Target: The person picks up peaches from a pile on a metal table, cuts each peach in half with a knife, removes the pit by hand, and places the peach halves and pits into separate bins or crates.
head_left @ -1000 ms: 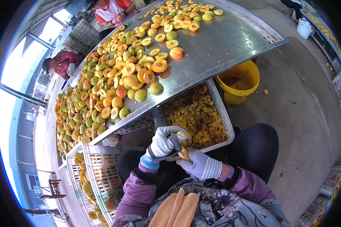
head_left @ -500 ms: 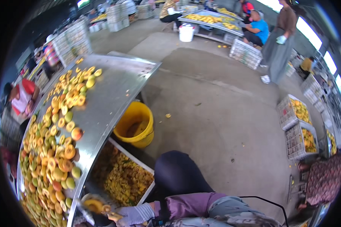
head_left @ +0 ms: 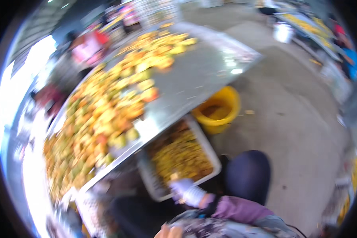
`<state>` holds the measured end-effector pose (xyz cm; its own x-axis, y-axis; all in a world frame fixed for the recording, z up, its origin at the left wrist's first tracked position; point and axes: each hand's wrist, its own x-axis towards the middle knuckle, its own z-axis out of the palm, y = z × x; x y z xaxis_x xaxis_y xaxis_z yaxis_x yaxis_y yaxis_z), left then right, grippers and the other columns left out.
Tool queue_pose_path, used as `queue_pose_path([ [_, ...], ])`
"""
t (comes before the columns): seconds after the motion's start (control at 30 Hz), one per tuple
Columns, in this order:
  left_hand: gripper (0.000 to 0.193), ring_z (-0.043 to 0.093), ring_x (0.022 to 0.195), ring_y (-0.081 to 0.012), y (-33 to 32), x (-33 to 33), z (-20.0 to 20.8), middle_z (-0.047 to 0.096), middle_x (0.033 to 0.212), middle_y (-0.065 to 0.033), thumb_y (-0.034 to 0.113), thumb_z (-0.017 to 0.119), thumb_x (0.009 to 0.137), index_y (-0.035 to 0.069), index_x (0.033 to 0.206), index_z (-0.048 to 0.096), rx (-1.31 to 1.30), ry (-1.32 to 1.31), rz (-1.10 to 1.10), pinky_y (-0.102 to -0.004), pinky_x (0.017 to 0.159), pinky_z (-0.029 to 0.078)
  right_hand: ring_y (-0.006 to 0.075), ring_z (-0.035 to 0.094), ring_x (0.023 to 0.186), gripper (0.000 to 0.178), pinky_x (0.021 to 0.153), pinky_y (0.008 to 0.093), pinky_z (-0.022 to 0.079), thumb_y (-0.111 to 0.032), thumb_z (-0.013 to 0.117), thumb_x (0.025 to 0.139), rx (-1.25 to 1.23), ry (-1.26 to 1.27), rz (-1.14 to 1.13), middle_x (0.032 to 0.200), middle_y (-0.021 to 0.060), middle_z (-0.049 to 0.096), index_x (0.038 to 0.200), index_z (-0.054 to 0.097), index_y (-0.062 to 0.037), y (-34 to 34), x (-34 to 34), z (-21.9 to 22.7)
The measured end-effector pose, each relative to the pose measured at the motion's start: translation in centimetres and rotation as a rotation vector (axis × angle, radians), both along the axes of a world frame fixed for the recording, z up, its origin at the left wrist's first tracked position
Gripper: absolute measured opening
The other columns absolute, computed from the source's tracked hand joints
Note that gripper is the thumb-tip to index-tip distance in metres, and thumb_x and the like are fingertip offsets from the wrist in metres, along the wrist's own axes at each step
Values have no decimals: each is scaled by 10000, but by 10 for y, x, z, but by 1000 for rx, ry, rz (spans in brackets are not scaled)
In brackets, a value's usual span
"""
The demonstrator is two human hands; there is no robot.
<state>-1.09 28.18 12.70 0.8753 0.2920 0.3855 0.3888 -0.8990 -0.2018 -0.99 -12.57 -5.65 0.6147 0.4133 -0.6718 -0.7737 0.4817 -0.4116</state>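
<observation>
My right hand (head_left: 187,193), in a pale glove with a purple sleeve behind it, is over the near end of a white crate (head_left: 214,158). It is closed around a slim tan, handle-like piece (head_left: 174,176); motion blur hides what kind of tool this is. Yellow fruit pieces (head_left: 182,156) fill much of the crate. A blurred skin-coloured patch at the lower edge may be part of my left hand (head_left: 168,231), but its fingers cannot be made out. Halved fruit (head_left: 107,115), yellow, green and orange and apparently peaches or apricots, is heaped along the metal table (head_left: 186,79).
A yellow bucket (head_left: 234,105) stands beyond the crate, under the table's edge. My knee (head_left: 248,178) is right of the crate. Across the table sits a person in red and pink (head_left: 89,47). A white bucket (head_left: 283,32) stands by another fruit-covered table (head_left: 305,25) at the far right.
The view has swung left, so table and crate appear farther right. My right hand has moved from beside the table edge to over the crate. The fruit half near my hands no longer shows.
</observation>
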Motion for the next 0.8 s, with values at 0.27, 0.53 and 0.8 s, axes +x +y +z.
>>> queue_pose_path([
  [0.27, 386, 617, 935, -347, -158, 156, -48, 638, 1048, -146, 252, 601, 742, 155, 1115, 622, -356, 309, -296, -429, 816, 490, 140, 513, 436, 203, 382, 284, 428, -239, 574, 908, -88, -124, -20, 594, 40, 519, 875, 517, -47, -19, 1, -2],
  [0.53, 423, 619, 964, -373, -171, 237, -122, 637, 1008, -218, 263, 613, 720, 40, 1073, 542, -219, 486, -195, -447, 826, 498, 118, 503, 439, 189, 398, 255, 407, -222, 560, 921, -190, -218, -13, 574, 31, 507, 876, 486, -53, -26, 16, 10],
  [0.8, 350, 651, 784, -173, -129, 206, -135, 691, 875, -85, 289, 586, 848, 13, 1058, 633, -1594, 147, -219, -290, 687, 523, 176, 529, 427, 231, 417, 309, 446, -236, 590, 896, -277, -382, 15, 604, 73, 552, 940, 498, -28, -20, 7, -1],
])
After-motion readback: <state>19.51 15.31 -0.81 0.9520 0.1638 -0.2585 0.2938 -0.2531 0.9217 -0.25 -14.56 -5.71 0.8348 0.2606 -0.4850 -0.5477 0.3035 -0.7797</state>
